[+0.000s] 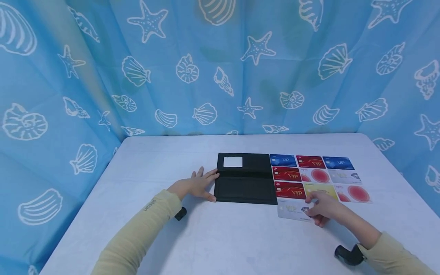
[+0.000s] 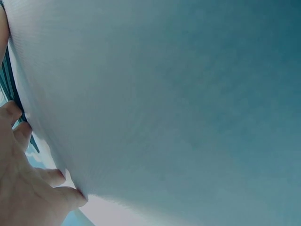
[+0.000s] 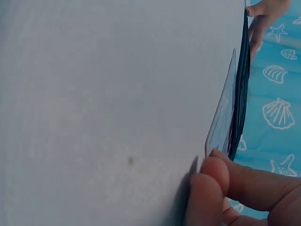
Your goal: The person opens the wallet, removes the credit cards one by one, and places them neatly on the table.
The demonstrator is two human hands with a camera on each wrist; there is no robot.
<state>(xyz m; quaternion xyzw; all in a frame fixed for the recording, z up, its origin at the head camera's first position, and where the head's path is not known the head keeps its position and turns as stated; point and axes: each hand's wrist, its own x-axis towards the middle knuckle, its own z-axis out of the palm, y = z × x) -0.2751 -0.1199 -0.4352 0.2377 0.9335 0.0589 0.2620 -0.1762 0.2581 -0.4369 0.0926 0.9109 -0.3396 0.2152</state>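
A black wallet (image 1: pixel 245 189) lies unfolded flat on the table, with a white window in its upper half. My left hand (image 1: pixel 197 186) rests at its left edge, fingers spread and touching it. In the left wrist view the left hand (image 2: pixel 28 174) shows at the lower left. My right hand (image 1: pixel 324 209) pinches a silver VIP card (image 1: pixel 290 210) by its right end, below the lowest red VIP card (image 1: pixel 290 190). The right wrist view has this silver card (image 3: pixel 221 122) tilted up from the table between thumb and fingertips. Part of the yellow card (image 1: pixel 321 189) is hidden by the right hand.
Right of the wallet, several cards lie in rows: blue cards (image 1: pixel 338 163), red cards (image 1: pixel 311 162), white cards with pink circles (image 1: pixel 354 193) and another silver card (image 1: pixel 345 176). A blue shell-patterned curtain (image 1: pixel 220 68) hangs behind the white table (image 1: pixel 233 244).
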